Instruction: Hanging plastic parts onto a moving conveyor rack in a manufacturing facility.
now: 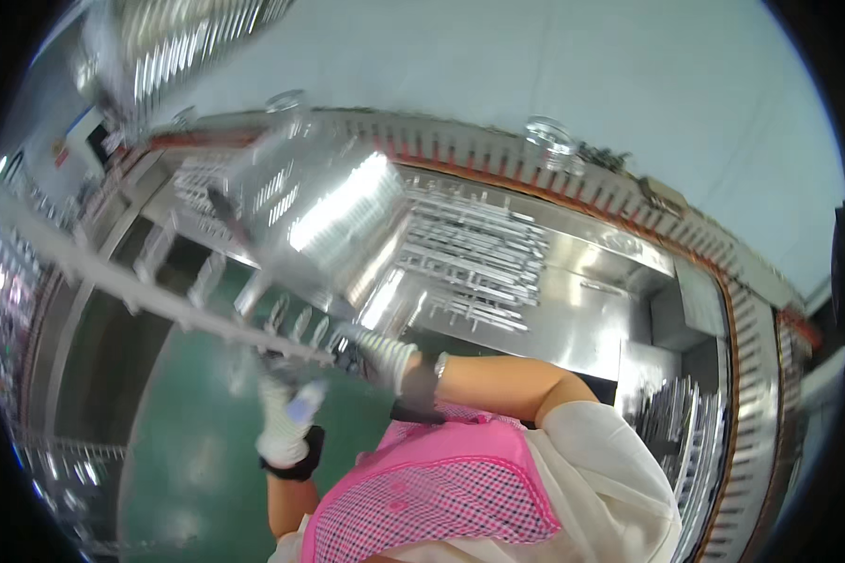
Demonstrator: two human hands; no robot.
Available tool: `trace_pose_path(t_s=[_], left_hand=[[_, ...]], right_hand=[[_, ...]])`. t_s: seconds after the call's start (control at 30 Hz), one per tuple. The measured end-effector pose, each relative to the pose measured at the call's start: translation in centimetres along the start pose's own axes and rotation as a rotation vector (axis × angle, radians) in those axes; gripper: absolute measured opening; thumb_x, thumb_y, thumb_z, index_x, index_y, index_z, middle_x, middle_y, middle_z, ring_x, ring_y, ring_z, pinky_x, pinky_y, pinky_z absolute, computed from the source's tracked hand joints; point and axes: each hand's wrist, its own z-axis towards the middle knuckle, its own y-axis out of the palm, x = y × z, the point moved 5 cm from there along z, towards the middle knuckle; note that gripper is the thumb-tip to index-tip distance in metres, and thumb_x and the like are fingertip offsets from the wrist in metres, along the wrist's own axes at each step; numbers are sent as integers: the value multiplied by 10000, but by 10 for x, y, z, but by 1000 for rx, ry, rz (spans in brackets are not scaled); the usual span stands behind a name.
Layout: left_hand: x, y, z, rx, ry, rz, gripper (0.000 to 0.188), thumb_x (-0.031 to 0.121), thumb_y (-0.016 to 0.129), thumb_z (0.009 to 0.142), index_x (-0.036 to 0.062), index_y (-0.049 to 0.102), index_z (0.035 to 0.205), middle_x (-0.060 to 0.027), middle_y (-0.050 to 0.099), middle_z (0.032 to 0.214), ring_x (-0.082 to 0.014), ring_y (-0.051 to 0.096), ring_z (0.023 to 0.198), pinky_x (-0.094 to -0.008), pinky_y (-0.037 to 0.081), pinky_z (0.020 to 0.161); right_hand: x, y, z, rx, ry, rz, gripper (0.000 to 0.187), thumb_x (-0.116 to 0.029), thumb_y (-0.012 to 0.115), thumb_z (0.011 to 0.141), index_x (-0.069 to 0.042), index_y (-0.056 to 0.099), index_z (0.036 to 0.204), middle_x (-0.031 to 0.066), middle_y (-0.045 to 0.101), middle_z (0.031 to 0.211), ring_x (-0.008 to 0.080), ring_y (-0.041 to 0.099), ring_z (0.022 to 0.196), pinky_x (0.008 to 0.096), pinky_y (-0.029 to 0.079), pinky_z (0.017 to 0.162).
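A long grey bar with a row of short prongs [202, 317] slants across the left side, its near end at my hands. My right hand [377, 357], in a striped white glove with dark fingers, is closed round that near end. Just below the bar, my left hand [284, 418], gloved alike, has its dark fingertips curled against the underside. A small pale blue patch [305, 403] shows beside the left palm, too smeared to name. Both wrists carry dark bands. Motion blurs the bar and the fingers.
Ahead stands a steel worktable [582, 314] with rows of thin metal strips [474, 249]. A shiny box-like metal thing [333, 211] blurs at its left. More metal pieces [676, 422] are stacked at right. An orange-edged rail [573, 192] runs behind; the floor [192, 436] is green.
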Motion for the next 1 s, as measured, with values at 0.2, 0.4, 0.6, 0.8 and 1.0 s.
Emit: trace_pose_path(t_s=[0.2,0.4,0.6,0.8,1.0], left_hand=[[80,49,17,362,360,33,590,421,468,843,26,342,1263,-115,537,1038,-221,535,885,-394,441,825],[62,109,27,187,249,-12,687,481,501,800,-8,334,1255,-139,525,1033,-229,557,848,-416,457,804],[25,173,51,637,449,425,483,450,482,827,-25,526,903,-73,505,614,-89,415,460,-228,372,460],[10,198,59,720,421,355,423,447,453,843,40,473,730,12,341,540,-78,327,460,-186,252,446],[0,230,64,775,496,727,395,379,426,871,-1,532,864,-24,474,703,-107,405,513,-220,357,497]], right_hand=[[19,-112,13,185,40,-346,438,-531,462,815,-110,579,777,8,525,626,117,429,510,246,316,479],[-30,-160,-9,236,-58,-440,455,-550,481,792,-109,589,781,3,514,607,113,425,509,264,346,482],[-92,-203,-17,144,-648,-648,340,-427,521,815,-97,584,865,28,554,737,115,435,527,284,386,488],[-317,-259,-135,340,-785,-259,323,-388,543,804,-70,580,841,12,529,668,122,502,606,268,411,568],[-449,-644,-290,878,-1276,-420,521,-341,460,881,-109,242,1292,59,452,1112,150,457,938,285,395,827]])
